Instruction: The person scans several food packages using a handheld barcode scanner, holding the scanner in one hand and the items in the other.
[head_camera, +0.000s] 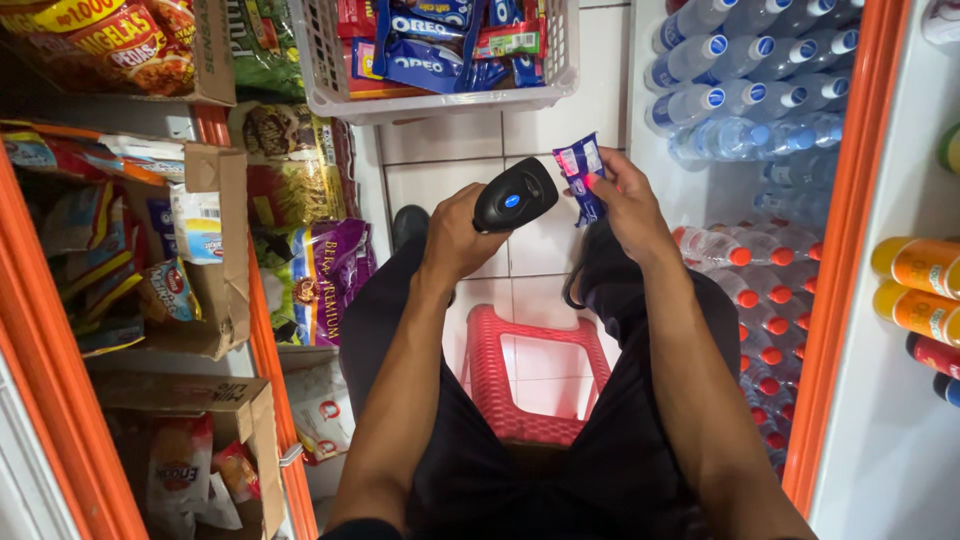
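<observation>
My left hand grips a black handheld barcode scanner with a blue light on its head, pointed toward the right. My right hand holds up a small blue and purple snack packet just in front of the scanner's head. Both hands are raised over my knees, above the white tiled floor. A white plastic basket filled with blue biscuit packets and other snacks stands on the floor just beyond my hands.
I sit on a red plastic stool. Orange-framed shelves on the left hold cardboard boxes and snack bags. On the right lie packs of water bottles with blue and orange caps, and orange drink bottles.
</observation>
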